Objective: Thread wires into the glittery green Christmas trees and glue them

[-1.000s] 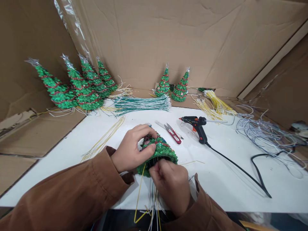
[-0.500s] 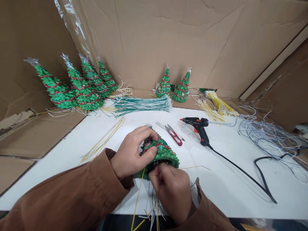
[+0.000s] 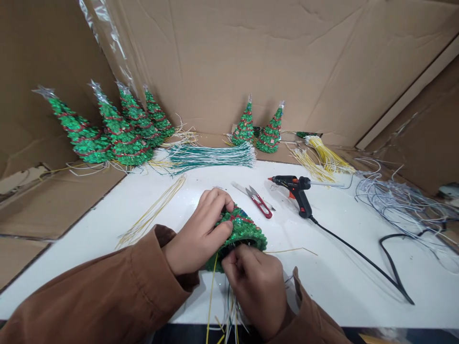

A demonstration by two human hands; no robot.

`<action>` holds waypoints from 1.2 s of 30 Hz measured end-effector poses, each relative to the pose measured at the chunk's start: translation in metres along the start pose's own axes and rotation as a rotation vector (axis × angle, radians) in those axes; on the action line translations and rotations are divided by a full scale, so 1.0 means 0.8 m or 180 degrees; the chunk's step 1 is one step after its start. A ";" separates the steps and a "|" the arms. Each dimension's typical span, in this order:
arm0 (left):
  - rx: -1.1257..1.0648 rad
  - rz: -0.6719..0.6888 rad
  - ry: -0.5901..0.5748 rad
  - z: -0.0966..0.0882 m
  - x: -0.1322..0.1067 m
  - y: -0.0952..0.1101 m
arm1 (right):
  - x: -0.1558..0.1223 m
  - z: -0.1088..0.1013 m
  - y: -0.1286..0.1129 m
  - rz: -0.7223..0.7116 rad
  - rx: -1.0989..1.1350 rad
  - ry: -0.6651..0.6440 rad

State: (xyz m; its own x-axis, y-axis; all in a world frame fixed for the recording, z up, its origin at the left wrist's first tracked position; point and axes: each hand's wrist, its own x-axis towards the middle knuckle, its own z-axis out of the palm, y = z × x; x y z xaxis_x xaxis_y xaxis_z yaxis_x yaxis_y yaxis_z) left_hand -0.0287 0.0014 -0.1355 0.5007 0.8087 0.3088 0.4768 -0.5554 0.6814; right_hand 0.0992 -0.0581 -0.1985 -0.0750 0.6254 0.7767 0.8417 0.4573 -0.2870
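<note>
Two brown sleeves (image 3: 118, 277) angle inward; the left hand (image 3: 201, 229) clasps a tipped green tree (image 3: 247, 227) from above, the right hand (image 3: 256, 286) curls at its hollow base (image 3: 251, 241), grip hidden.

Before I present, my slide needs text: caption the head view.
Left hand holds a tipped miniature Christmas tree, right hand at its open base.

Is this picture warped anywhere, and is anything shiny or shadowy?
Head view: the leftmost tree leans outward, probably wide-angle stretch; head view: glare streaks the tape; head view: the held tree has dark shadow inside its opening, behind the right hand.
</note>
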 end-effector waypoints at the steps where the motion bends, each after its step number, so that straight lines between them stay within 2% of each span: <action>1: -0.0019 -0.0017 0.0006 0.001 0.000 0.000 | 0.000 0.000 0.000 0.0009 0.0007 -0.0022; 15: -0.0241 0.0022 0.0072 0.001 -0.002 0.003 | 0.001 -0.001 -0.001 -0.0044 -0.0068 -0.0017; 36: -0.0238 0.0029 0.0061 0.002 -0.002 -0.001 | 0.001 -0.004 -0.003 0.0096 0.0278 -0.0068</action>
State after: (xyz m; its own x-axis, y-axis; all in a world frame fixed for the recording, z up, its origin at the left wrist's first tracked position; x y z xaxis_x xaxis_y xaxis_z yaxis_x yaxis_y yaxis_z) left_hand -0.0284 0.0000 -0.1377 0.4904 0.8077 0.3273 0.4167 -0.5472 0.7259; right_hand 0.0990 -0.0606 -0.1953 -0.0626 0.6526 0.7551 0.7939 0.4910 -0.3585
